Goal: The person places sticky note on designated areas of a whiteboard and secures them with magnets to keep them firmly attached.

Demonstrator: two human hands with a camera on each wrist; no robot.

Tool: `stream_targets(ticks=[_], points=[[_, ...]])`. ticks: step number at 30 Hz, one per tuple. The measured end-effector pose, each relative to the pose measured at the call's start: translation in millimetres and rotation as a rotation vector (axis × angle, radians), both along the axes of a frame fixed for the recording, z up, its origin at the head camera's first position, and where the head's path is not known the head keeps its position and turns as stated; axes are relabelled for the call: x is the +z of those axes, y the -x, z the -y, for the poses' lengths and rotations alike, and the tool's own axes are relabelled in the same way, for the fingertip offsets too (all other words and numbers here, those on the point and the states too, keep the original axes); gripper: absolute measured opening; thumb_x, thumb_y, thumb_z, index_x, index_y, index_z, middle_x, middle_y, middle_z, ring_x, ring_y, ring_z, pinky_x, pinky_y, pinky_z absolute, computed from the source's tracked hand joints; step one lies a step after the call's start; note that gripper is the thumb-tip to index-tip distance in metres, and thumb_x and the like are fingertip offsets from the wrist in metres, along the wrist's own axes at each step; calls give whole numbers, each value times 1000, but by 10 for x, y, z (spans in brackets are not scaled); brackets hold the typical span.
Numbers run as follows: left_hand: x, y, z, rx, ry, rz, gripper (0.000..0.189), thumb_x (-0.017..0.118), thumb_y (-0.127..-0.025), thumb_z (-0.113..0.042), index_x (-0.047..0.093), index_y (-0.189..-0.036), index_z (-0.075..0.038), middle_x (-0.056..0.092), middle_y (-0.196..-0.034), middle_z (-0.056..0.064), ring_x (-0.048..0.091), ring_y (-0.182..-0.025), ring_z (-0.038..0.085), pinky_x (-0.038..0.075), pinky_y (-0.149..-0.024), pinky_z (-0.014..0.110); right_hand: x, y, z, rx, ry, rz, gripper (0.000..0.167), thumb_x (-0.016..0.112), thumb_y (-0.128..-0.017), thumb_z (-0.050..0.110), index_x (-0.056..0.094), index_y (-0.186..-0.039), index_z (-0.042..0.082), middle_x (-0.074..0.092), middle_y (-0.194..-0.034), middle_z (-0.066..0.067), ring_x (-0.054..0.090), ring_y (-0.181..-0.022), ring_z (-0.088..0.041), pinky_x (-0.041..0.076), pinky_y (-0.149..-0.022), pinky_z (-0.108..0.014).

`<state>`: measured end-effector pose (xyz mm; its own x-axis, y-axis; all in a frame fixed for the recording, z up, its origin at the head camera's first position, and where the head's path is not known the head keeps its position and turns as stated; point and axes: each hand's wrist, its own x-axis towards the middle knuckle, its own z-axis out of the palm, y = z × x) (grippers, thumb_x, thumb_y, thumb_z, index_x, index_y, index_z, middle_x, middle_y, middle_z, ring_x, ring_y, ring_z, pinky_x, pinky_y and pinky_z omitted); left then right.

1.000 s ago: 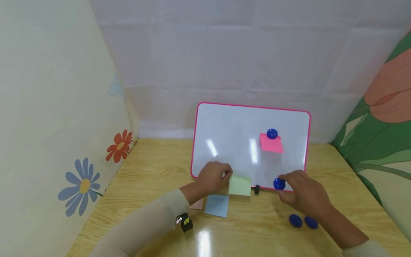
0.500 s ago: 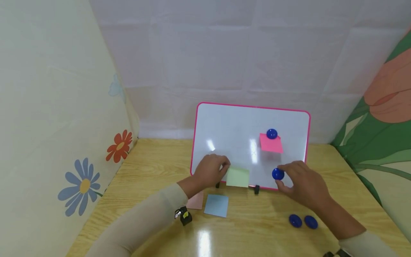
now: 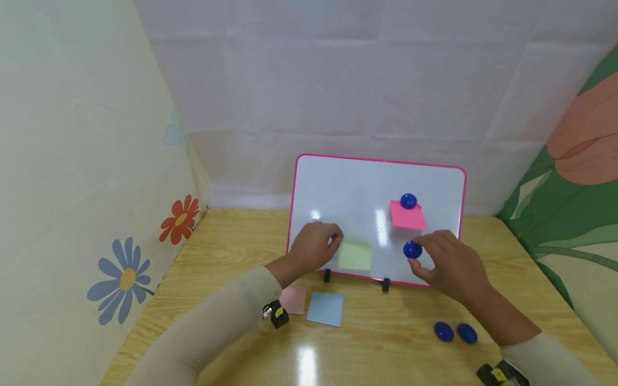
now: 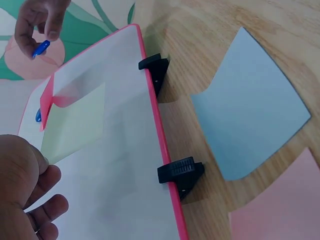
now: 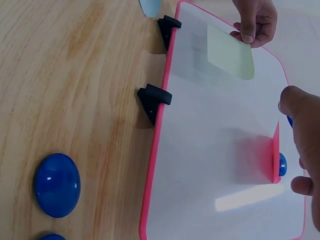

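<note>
My left hand [image 3: 316, 245] pinches a pale green sticky note [image 3: 354, 255] by its upper left corner, in front of the lower part of a pink-framed whiteboard [image 3: 347, 187]. Between thumb and fingertips, my right hand [image 3: 451, 265] holds a round blue magnet [image 3: 412, 250] to the right of that note. Higher on the board, another blue magnet [image 3: 408, 201] pins a bright pink sticky note [image 3: 407, 215], whose lower edge stands out from the surface in the right wrist view.
Black clip feet [image 3: 385, 284] support the board's lower edge on the wooden table [image 3: 232, 236]. A blue note [image 3: 325, 309] and a light pink note [image 3: 293, 299] lie in front. Two more blue magnets [image 3: 443, 332] rest at the right, near my right forearm.
Both hands have risen along the board and shifted slightly left, the left carrying the green note and the right the blue magnet. More of the light pink note now shows.
</note>
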<state>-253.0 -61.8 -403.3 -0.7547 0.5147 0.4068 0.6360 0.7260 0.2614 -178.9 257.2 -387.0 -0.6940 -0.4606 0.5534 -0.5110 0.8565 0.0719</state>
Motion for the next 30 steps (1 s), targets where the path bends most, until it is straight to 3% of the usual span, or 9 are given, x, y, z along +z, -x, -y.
stream_targets(ticks=[22, 30], points=[[158, 179, -66, 46, 0, 3, 14, 63, -102, -24, 74, -106, -17, 72, -93, -8, 61, -82, 7, 50, -83, 32, 87, 228, 95, 16, 13, -59, 46, 84, -78, 33, 67, -111, 5, 69, -102, -11, 63, -100, -31, 57, -60, -39], [207, 251, -96, 69, 12, 3, 14, 63, -102, -24, 74, -106, -16, 72, -91, -8, 60, -79, 8, 50, -78, 30, 148, 289, 162, -37, 7, -25, 48, 86, -79, 34, 67, -113, 6, 69, -106, -11, 63, -104, -31, 58, -65, -41]])
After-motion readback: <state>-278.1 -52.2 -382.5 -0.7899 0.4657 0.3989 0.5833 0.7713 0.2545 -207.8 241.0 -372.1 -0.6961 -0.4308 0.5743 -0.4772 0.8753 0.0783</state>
